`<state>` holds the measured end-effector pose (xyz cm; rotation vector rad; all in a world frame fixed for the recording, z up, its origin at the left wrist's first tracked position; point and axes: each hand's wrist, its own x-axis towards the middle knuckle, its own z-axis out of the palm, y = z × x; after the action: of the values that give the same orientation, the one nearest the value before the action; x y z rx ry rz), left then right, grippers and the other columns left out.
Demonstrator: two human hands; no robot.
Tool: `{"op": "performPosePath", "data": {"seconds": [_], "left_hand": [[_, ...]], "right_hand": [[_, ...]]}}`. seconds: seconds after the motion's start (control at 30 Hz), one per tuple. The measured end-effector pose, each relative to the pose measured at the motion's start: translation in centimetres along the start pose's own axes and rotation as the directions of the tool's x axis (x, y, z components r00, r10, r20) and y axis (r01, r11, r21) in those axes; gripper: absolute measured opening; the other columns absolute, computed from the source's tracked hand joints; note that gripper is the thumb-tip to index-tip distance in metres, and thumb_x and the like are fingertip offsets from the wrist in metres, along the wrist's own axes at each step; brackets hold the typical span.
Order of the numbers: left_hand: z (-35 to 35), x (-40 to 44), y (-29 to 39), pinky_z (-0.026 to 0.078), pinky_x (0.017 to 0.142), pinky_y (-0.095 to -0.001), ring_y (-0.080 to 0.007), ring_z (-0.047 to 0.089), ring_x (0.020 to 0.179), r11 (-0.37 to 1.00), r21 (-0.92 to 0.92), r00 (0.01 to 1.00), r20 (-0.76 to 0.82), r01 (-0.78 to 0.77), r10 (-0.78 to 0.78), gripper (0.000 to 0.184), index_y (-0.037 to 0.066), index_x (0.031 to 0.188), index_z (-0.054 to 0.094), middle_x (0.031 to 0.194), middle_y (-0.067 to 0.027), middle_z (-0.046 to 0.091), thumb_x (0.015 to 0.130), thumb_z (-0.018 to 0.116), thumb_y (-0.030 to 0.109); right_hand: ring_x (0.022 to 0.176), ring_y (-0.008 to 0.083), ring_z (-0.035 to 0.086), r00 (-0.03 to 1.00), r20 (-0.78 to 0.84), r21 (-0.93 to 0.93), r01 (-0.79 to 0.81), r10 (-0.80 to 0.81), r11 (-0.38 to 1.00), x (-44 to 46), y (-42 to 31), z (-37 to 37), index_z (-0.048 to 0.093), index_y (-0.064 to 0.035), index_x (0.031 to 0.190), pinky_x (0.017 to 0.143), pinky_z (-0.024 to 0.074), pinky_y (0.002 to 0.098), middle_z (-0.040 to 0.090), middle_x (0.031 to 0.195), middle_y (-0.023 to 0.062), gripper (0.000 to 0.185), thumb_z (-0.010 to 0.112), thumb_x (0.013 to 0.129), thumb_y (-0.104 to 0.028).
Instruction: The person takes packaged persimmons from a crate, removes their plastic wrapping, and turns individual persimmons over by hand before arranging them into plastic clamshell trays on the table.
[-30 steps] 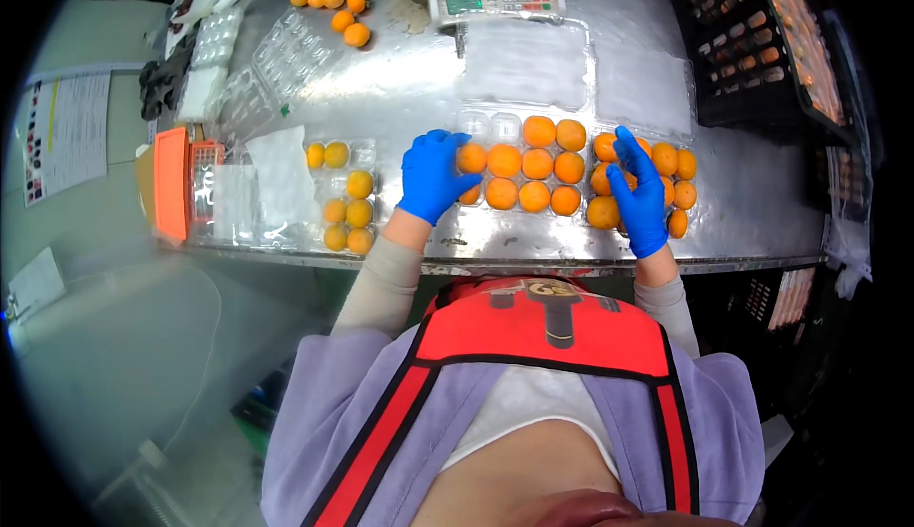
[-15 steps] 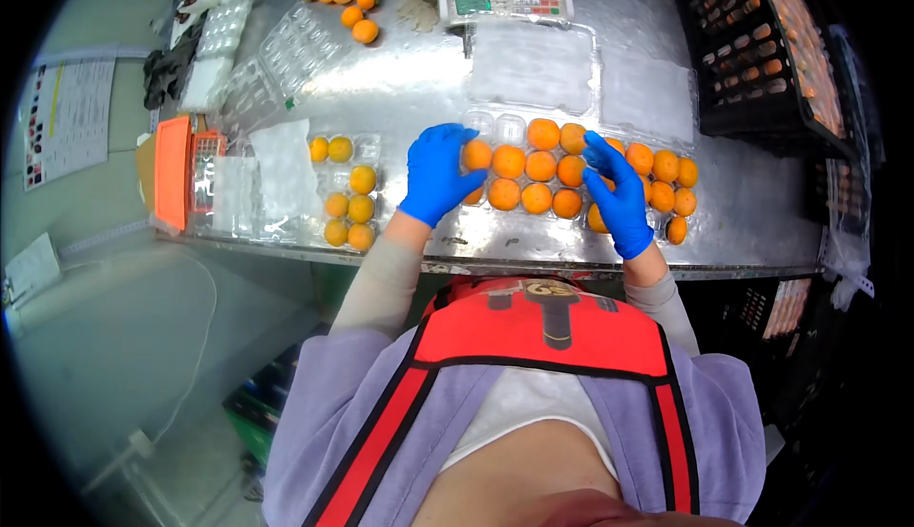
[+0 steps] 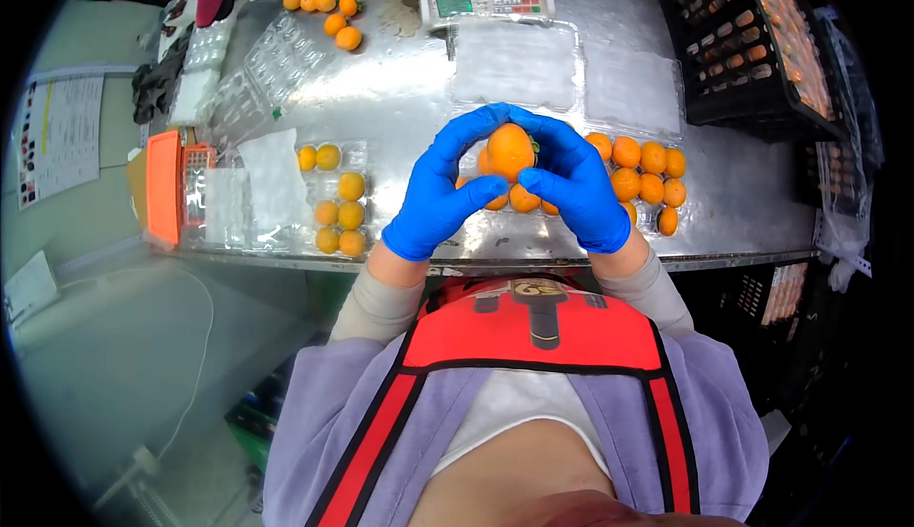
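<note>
Across the frame's upper half stretches a shiny grey metal table [image 3: 381, 118]. At centre, the blue-gloved left hand [image 3: 438, 187] and blue-gloved right hand [image 3: 583, 184] curl inward, fingertips nearly meeting, holding one round orange fruit [image 3: 511, 151] between them.

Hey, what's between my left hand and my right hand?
One orange fruit, cupped between your left hand and right hand; more fruit shows beneath it in the head view.
</note>
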<state>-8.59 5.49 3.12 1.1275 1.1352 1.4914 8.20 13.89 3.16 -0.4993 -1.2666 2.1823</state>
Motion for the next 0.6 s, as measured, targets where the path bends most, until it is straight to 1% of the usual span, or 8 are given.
{"op": "performPosePath", "data": {"seconds": [0.03, 0.1, 0.2, 0.27, 0.33, 0.47, 0.53, 0.6], "left_hand": [[0.3, -0.1, 0.0, 0.035, 0.104, -0.0388, -0.0269, 0.043, 0.125, 1.000, -0.001, 1.000, -0.002, 0.000, 0.000, 0.055, 0.006, 0.126, 0.049, 0.134, -0.0126, 0.047, 0.076, 0.070, 0.010], [1.0, -0.1, 0.4, 0.036, 0.104, -0.0371, -0.0237, 0.044, 0.124, 0.988, -0.131, 0.994, -0.074, 0.076, -0.087, 0.051, 0.003, 0.128, 0.047, 0.133, -0.0120, 0.048, 0.080, 0.065, 0.006], [1.7, 0.1, 0.2, 0.038, 0.102, -0.0359, -0.0232, 0.047, 0.121, 0.967, -0.251, 0.992, -0.101, 0.052, -0.080, 0.045, 0.004, 0.125, 0.048, 0.130, -0.0123, 0.049, 0.082, 0.061, 0.003], [1.8, 0.2, -0.1, 0.039, 0.101, -0.0358, -0.0229, 0.049, 0.119, 0.961, -0.268, 0.988, -0.116, 0.071, -0.105, 0.043, 0.004, 0.123, 0.048, 0.129, -0.0121, 0.050, 0.082, 0.060, 0.003], [1.8, 0.3, -0.5, 0.039, 0.101, -0.0358, -0.0227, 0.050, 0.118, 0.954, -0.286, 0.983, -0.130, 0.089, -0.131, 0.040, 0.004, 0.122, 0.049, 0.128, -0.0119, 0.051, 0.083, 0.058, 0.003], [1.4, 1.1, -1.3, 0.042, 0.097, -0.0340, -0.0206, 0.055, 0.110, 0.923, -0.354, 0.940, -0.239, 0.149, -0.244, 0.028, 0.004, 0.116, 0.053, 0.118, -0.0112, 0.057, 0.089, 0.054, 0.009], [0.8, 1.6, -1.6, 0.043, 0.096, -0.0335, -0.0202, 0.056, 0.108, 0.909, -0.375, 0.909, -0.288, 0.182, -0.301, 0.026, 0.003, 0.115, 0.055, 0.115, -0.0110, 0.059, 0.091, 0.053, 0.013], [-0.2, 2.0, -1.8, 0.043, 0.095, -0.0335, -0.0202, 0.059, 0.103, 0.841, -0.514, 0.877, -0.313, 0.168, -0.366, 0.028, 0.003, 0.114, 0.057, 0.110, -0.0104, 0.061, 0.094, 0.049, 0.021]], "right_hand": [[0.115, 0.0167, 0.048, 1.000, -0.017, -0.003, 0.007, -0.007, 1.000, -0.1, 0.0, 0.1, 0.045, -0.0043, 0.132, 0.097, 0.0387, 0.0300, 0.049, 0.127, 0.0072, 0.055, 0.067, 0.081, -0.006], [0.115, 0.0168, 0.048, 0.999, -0.039, -0.035, 0.024, -0.026, 0.999, -0.1, 0.0, 0.6, 0.046, -0.0044, 0.130, 0.097, 0.0391, 0.0299, 0.050, 0.126, 0.0069, 0.054, 0.067, 0.081, -0.007], [0.114, 0.0170, 0.049, 0.996, -0.073, -0.086, 0.048, -0.054, 0.995, -0.1, -0.2, 1.0, 0.048, -0.0045, 0.129, 0.097, 0.0393, 0.0298, 0.051, 0.123, 0.0067, 0.052, 0.068, 0.081, -0.007], [0.114, 0.0172, 0.049, 0.995, -0.083, -0.106, 0.052, -0.061, 0.993, -0.1, 0.0, 1.0, 0.048, -0.0046, 0.128, 0.097, 0.0393, 0.0299, 0.051, 0.122, 0.0068, 0.053, 0.069, 0.080, -0.007], [0.115, 0.0179, 0.049, 0.989, -0.049, -0.339, 0.118, -0.143, 0.933, 0.0, 0.8, 0.6, 0.049, -0.0042, 0.127, 0.098, 0.0391, 0.0308, 0.052, 0.120, 0.0075, 0.053, 0.070, 0.078, -0.006], [0.116, 0.0188, 0.049, 0.972, -0.055, -0.398, 0.187, -0.227, 0.898, 0.2, 1.2, 0.7, 0.049, -0.0036, 0.126, 0.099, 0.0390, 0.0319, 0.052, 0.120, 0.0084, 0.055, 0.071, 0.075, -0.004], [0.116, 0.0196, 0.050, 0.944, 0.046, -0.377, 0.319, -0.327, 0.869, 0.5, 0.7, 1.2, 0.049, -0.0032, 0.126, 0.099, 0.0393, 0.0325, 0.052, 0.121, 0.0090, 0.056, 0.071, 0.074, -0.001], [0.116, 0.0198, 0.050, 0.932, 0.040, -0.386, 0.347, -0.361, 0.855, 0.6, 0.7, 1.3, 0.049, -0.0031, 0.126, 0.099, 0.0392, 0.0327, 0.051, 0.122, 0.0095, 0.057, 0.071, 0.074, -0.001]]}}
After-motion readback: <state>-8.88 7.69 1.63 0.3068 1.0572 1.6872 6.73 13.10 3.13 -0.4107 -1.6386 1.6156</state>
